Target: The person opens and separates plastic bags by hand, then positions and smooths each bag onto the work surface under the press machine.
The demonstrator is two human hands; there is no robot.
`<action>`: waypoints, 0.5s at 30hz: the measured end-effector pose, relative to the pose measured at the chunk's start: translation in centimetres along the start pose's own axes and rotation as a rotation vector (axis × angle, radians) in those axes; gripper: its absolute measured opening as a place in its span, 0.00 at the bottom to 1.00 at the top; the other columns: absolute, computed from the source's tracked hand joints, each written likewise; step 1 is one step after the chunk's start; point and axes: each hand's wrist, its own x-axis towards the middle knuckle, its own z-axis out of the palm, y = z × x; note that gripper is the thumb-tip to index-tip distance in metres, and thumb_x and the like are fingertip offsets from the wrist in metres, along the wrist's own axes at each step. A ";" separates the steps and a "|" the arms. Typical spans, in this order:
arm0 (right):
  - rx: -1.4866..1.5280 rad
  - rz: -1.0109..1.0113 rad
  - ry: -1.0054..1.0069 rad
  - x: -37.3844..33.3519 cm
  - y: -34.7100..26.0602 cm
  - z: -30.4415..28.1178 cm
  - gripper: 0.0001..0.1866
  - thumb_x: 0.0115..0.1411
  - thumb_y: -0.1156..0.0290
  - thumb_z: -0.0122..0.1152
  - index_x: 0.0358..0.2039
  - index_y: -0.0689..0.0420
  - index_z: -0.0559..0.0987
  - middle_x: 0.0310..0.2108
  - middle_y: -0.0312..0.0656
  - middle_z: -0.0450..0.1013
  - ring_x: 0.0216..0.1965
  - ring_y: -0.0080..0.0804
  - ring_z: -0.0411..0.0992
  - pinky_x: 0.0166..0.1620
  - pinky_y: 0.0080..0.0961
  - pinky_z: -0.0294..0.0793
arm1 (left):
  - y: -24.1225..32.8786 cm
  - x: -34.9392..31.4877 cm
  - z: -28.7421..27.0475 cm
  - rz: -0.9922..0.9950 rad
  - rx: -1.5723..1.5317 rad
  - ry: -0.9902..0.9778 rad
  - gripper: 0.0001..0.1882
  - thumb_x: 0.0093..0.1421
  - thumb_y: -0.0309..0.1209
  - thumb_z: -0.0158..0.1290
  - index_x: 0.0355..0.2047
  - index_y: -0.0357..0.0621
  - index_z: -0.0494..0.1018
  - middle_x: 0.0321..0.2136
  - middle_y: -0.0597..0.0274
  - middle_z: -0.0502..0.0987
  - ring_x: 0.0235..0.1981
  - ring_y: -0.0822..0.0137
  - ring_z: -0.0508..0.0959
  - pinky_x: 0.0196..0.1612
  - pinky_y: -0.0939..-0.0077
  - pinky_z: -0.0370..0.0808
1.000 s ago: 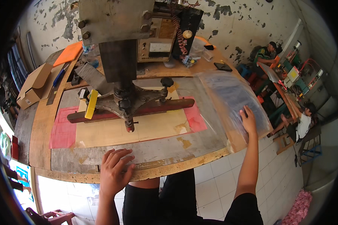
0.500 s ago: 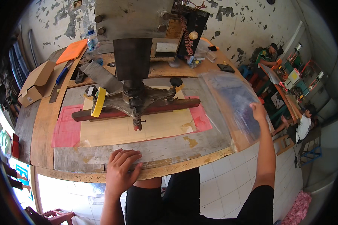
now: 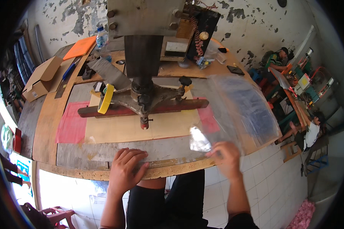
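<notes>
My right hand (image 3: 227,156), slightly blurred, pinches the near edge of a clear plastic sheet (image 3: 199,140) that catches bright glare over the front right of the worktop. Beyond it, to the right, lies a stack of clear plastic sheets (image 3: 252,110). My left hand (image 3: 127,170) rests on the worktop's front edge, empty, fingers stretched out. Ahead of both hands, a cream board (image 3: 156,131) lies over pink sheeting (image 3: 70,124). Above the board is a press head (image 3: 143,95) with a long reddish bar (image 3: 114,110). A yellow tape roll (image 3: 106,98) hangs on its left arm.
The press column (image 3: 142,57) rises at the middle back. An opened cardboard box (image 3: 42,80), a blue cutter knife (image 3: 69,70) and an orange folder (image 3: 79,48) lie left. A phone (image 3: 235,70) sits back right. Two other people are farther right, one near a machine (image 3: 304,82).
My right hand has come left and nearer from the plastic stack, bringing a clear sheet along. My left hand stays on the edge. The view has shifted slightly.
</notes>
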 end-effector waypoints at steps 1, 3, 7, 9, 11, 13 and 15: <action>0.044 0.007 -0.031 -1.3 -1.3 1.7 0.12 0.53 0.72 0.78 0.34 0.55 0.80 0.38 0.39 0.79 0.43 0.43 0.80 0.50 0.41 0.76 | 0.2 0.1 0.0 0.008 -0.011 -0.011 0.15 0.58 0.31 0.67 0.45 0.42 0.80 0.44 0.58 0.84 0.46 0.55 0.83 0.58 0.56 0.74; 0.053 0.060 -0.005 -2.5 -3.7 2.8 0.10 0.56 0.75 0.74 0.37 0.57 0.82 0.45 0.41 0.80 0.52 0.45 0.79 0.59 0.45 0.73 | 0.6 0.7 0.0 0.013 -0.019 -0.021 0.16 0.57 0.30 0.67 0.45 0.42 0.80 0.44 0.57 0.84 0.46 0.54 0.83 0.57 0.56 0.74; 0.108 0.086 0.009 -4.4 -4.5 3.7 0.10 0.57 0.78 0.72 0.40 0.57 0.83 0.48 0.42 0.81 0.58 0.46 0.78 0.64 0.49 0.71 | 1.2 0.8 0.4 0.029 -0.038 -0.070 0.22 0.56 0.33 0.68 0.51 0.43 0.79 0.50 0.55 0.83 0.50 0.51 0.81 0.59 0.55 0.73; 0.135 0.064 -0.014 -4.0 -5.4 3.6 0.10 0.58 0.77 0.72 0.41 0.56 0.83 0.49 0.40 0.80 0.59 0.44 0.78 0.63 0.49 0.72 | 2.0 0.8 1.1 0.036 -0.037 -0.118 0.29 0.57 0.37 0.69 0.57 0.45 0.76 0.58 0.54 0.78 0.57 0.50 0.78 0.63 0.51 0.70; 0.154 0.022 -0.060 -4.4 -5.9 3.6 0.13 0.57 0.73 0.75 0.43 0.53 0.85 0.51 0.37 0.79 0.60 0.41 0.77 0.62 0.49 0.72 | 3.7 1.5 2.6 0.076 -0.066 -0.121 0.30 0.57 0.38 0.69 0.59 0.44 0.75 0.59 0.54 0.77 0.59 0.50 0.77 0.64 0.50 0.69; 0.171 -0.021 -0.101 -4.8 -6.4 3.7 0.15 0.55 0.70 0.78 0.43 0.53 0.85 0.52 0.37 0.80 0.60 0.40 0.77 0.62 0.49 0.73 | 5.2 2.1 4.1 0.116 -0.098 -0.124 0.32 0.57 0.39 0.69 0.61 0.44 0.74 0.61 0.53 0.76 0.60 0.50 0.76 0.64 0.49 0.69; 0.219 -0.087 -0.174 -5.4 -6.4 4.0 0.23 0.50 0.63 0.82 0.47 0.53 0.84 0.56 0.38 0.78 0.63 0.41 0.75 0.64 0.50 0.70 | 6.0 2.4 5.3 0.090 -0.015 -0.121 0.34 0.57 0.40 0.69 0.63 0.43 0.73 0.62 0.52 0.75 0.63 0.49 0.74 0.65 0.49 0.68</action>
